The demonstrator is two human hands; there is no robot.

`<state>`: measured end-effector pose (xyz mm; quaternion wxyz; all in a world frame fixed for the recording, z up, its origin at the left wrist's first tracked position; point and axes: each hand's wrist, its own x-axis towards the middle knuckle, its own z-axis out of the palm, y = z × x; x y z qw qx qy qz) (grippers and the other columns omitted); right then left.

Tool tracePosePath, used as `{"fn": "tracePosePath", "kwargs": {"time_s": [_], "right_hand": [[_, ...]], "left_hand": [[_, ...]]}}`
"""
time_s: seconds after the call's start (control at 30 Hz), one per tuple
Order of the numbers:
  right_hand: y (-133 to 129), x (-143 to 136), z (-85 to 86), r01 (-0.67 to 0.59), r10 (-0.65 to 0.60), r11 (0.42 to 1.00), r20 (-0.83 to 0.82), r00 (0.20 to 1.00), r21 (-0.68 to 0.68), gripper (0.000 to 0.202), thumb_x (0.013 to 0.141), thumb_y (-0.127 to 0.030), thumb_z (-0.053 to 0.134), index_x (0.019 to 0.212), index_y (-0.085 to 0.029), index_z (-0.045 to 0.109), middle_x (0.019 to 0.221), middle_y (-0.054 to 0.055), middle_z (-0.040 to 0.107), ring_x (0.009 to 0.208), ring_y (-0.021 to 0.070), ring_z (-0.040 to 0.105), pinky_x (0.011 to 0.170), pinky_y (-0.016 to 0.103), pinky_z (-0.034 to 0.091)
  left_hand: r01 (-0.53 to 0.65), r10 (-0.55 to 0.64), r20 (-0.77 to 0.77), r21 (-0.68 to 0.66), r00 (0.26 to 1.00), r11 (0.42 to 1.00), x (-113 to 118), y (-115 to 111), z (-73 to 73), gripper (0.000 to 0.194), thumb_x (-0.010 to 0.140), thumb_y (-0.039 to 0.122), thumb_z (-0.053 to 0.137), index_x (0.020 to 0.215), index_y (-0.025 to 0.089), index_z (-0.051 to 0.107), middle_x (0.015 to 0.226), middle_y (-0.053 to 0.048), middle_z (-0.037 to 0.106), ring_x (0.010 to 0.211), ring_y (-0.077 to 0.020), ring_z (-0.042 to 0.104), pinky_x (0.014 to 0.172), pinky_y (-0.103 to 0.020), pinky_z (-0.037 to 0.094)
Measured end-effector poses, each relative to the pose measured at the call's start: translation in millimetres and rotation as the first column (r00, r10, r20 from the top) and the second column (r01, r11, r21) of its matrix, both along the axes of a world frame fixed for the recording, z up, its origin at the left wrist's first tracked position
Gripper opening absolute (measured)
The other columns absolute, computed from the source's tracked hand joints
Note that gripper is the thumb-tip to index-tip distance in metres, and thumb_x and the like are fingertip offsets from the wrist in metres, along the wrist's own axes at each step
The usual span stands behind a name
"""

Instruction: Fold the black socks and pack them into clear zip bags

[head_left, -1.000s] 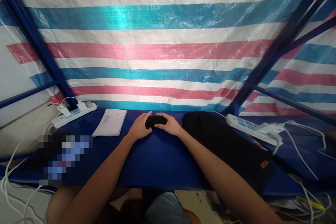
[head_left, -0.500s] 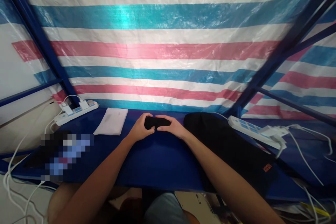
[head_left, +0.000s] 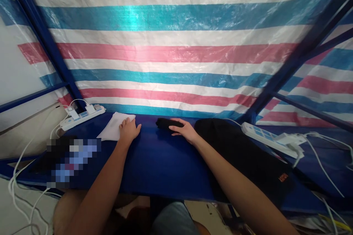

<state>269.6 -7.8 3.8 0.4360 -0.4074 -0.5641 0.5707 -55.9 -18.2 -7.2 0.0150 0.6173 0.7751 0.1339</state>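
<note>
black cloth roll [head_left: 162, 123] held at one end by the right hand

the right hand [head_left: 188, 131] grasps the roll's right end, thumb on the near side and fingers over the far side, a hold that seems meant to stop it opening out. its left end is free. the roll is near the far edge of the blue tabletop [head_left: 162, 169]; whether it bears on the surface, i cannot tell.

the left hand [head_left: 128, 130] is off the roll, its curled fingers on the right part of a folded white cloth [head_left: 110, 129]; whether they pinch it or merely rest, i cannot tell. the cloth lies flat, apart from the roll, perhaps so each has its own space.

beyond the right hand, a black fabric item with orange lettering [head_left: 237, 147] stretches under the forearm. white power strips [head_left: 81, 118] sit at both sides, probably to leave the middle for handwork. striped plastic sheeting [head_left: 171, 53] hangs behind.
</note>
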Motion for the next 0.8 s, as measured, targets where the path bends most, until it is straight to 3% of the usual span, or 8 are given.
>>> {"fn": "tracePosePath", "kwargs": {"time_s": [0.13, 0.27, 0.37, 0.43, 0.5, 0.57, 0.67, 0.8], "right_hand": [[1, 1, -0.4, -0.013, 0.013, 1.000, -0.009, 1.000, -0.007, 0.064, 0.071, -0.038, 0.100, 0.129, -0.024, 0.076, 0.120, 0.009, 0.078, 0.110, 0.0298, 0.077, 0.085, 0.044, 0.074], [1, 1, -0.6, -0.018, 0.018, 1.000, -0.007, 1.000, -0.002, 0.064, 0.071, -0.039, 0.099, 0.129, -0.024, 0.076, 0.121, 0.009, 0.077, 0.113, 0.0299, 0.076, 0.087, 0.044, 0.073], [2, 1, -1.3, -0.019, 0.019, 1.000, 0.007, 1.000, -0.002, 0.066, 0.072, -0.040, 0.099, 0.130, -0.024, 0.075, 0.121, 0.010, 0.077, 0.110, 0.0293, 0.076, 0.087, 0.044, 0.073], [1, 0, -2.3, -0.016, 0.015, 1.000, 0.027, 1.000, 0.010, 0.068, 0.072, -0.041, 0.098, 0.133, -0.024, 0.074, 0.123, 0.010, 0.076, 0.108, 0.0285, 0.077, 0.085, 0.044, 0.074], [-1, -2, -3.6, -0.011, 0.008, 0.999, 0.051, 0.999, 0.052, 0.072, 0.073, -0.042, 0.098, 0.137, -0.026, 0.071, 0.131, 0.010, 0.073, 0.106, 0.0277, 0.077, 0.084, 0.044, 0.074], [-2, -3, -4.7, -0.012, 0.000, 0.993, 0.100, 0.995, 0.119, 0.079, 0.073, -0.043, 0.097, 0.144, -0.029, 0.066, 0.142, 0.010, 0.068, 0.105, 0.0276, 0.077, 0.084, 0.046, 0.073], [-5, -5, -5.2, -0.028, -0.055, 0.945, 0.241, 0.969, 0.327, 0.078, 0.073, -0.043, 0.097, 0.144, -0.031, 0.066, 0.152, 0.010, 0.062, 0.118, 0.0313, 0.074, 0.101, 0.052, 0.066], [-8, -8, -3.1, -0.148, -0.137, 0.749, 0.371, 0.919, 0.645, 0.055, 0.076, -0.040, 0.095, 0.126, -0.028, 0.075, 0.167, 0.010, 0.048, 0.153, 0.0349, 0.048, 0.128, 0.055, 0.040]], "left_hand": [[0.015, -0.016, 0.039, 0.023, 0.999, 1.000, 1, 1, 1.0, 0.065, 0.103, 0.055, 0.050, 0.155, 0.017, 0.053, 0.165, -0.022, 0.047, 0.155, -0.0434, 0.038, 0.123, -0.063, 0.033], [0.033, -0.038, 0.065, 0.082, 0.997, 0.996, 1, -1, 3.5, 0.060, 0.104, 0.052, 0.050, 0.148, 0.013, 0.057, 0.157, -0.024, 0.055, 0.147, -0.0444, 0.047, 0.117, -0.064, 0.040], [0.063, -0.085, 0.079, 0.242, 0.993, 0.968, 1, -2, 7.7, 0.050, 0.103, 0.043, 0.053, 0.142, 0.011, 0.061, 0.149, -0.025, 0.062, 0.140, -0.0434, 0.055, 0.113, -0.062, 0.046], [0.159, -0.222, 0.099, 0.434, 0.970, 0.887, 5, -4, 12.7, 0.043, 0.105, 0.033, 0.051, 0.142, 0.015, 0.060, 0.148, -0.021, 0.063, 0.139, -0.0384, 0.058, 0.115, -0.056, 0.048], [0.280, -0.423, 0.107, 0.602, 0.900, 0.748, 12, -7, 18.4, 0.039, 0.105, 0.025, 0.048, 0.142, 0.021, 0.061, 0.145, -0.015, 0.066, 0.134, -0.0314, 0.062, 0.114, -0.048, 0.050], [0.327, -0.568, 0.132, 0.703, 0.813, 0.631, 23, -12, 23.4, 0.037, 0.104, 0.020, 0.050, 0.138, 0.025, 0.062, 0.131, -0.009, 0.073, 0.123, -0.0267, 0.068, 0.110, -0.044, 0.053], [0.340, -0.667, 0.184, 0.745, 0.722, 0.574, 40, -20, 26.6, 0.039, 0.096, 0.012, 0.057, 0.132, 0.025, 0.064, 0.111, -0.005, 0.075, 0.111, -0.0242, 0.072, 0.105, -0.043, 0.056], [0.419, -0.731, 0.171, 0.724, 0.661, 0.548, 50, -22, 23.8, 0.028, 0.093, 0.011, 0.057, 0.106, 0.025, 0.077, 0.106, -0.005, 0.069, 0.105, -0.0221, 0.071, 0.097, -0.038, 0.059]]}}
